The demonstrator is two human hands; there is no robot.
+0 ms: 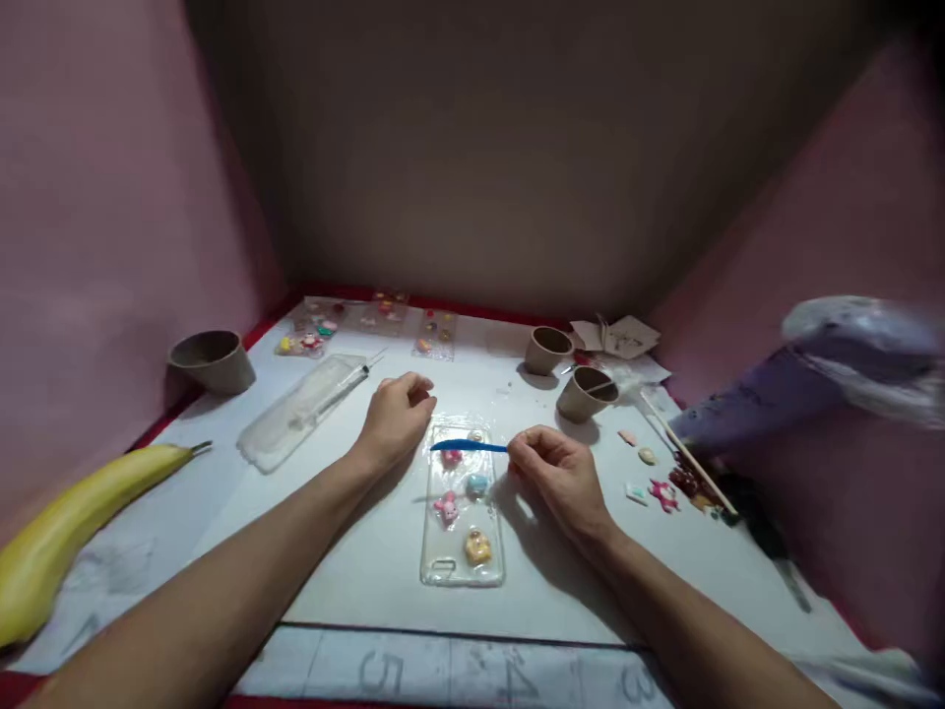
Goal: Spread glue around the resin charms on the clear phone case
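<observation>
My right hand [555, 471] pinches the handle end of a small blue plastic knife [465, 446], its blade pointing left across the upper part of a clear phone case [435, 537]. Shiny clear material coats the case, and small charms sit on it: a pink bunny [446, 507], a light-blue one [476, 484], a yellow-orange one [477, 547] and, partly behind the knife, a pink one [452, 458]. My left hand [397, 412] rests on the white board by the case's upper left corner, fingers loosely bent and apart, with nothing visible in them.
A banana [81, 517] and a brown cup [213, 361] stand at left, near a syringe [332, 394] on a clear tray [273, 438]. Charm-covered clear sheets [435, 335] lie behind. At right are two brown cups [550, 350], loose charms [664, 495], a stick [690, 453] and a purple bag [768, 394].
</observation>
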